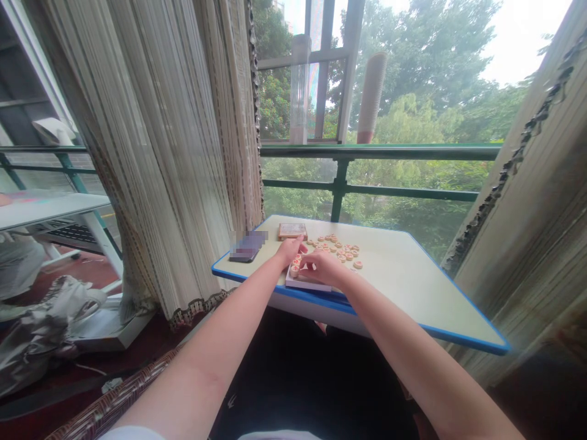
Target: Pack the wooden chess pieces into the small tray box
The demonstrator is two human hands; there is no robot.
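Observation:
Both my arms reach out to a small cream table with a blue edge (pixel 413 287). My left hand (pixel 290 249) rests beside a shallow pale box (pixel 306 283) at the table's near edge, its fingers curled toward the round wooden pieces (pixel 337 249) scattered just beyond. My right hand (pixel 323 266) lies over the box with fingers bent down on small round pieces inside it; what it pinches is too small to make out. A wooden box lid (pixel 292 230) sits farther back.
A dark phone (pixel 247 247) lies at the table's left corner. Beaded curtains (pixel 183 153) hang on the left and right. A green railing (pixel 376 151) and window stand behind the table. Another white table (pixel 50 208) and crumpled silver material (pixel 41 330) are at the left.

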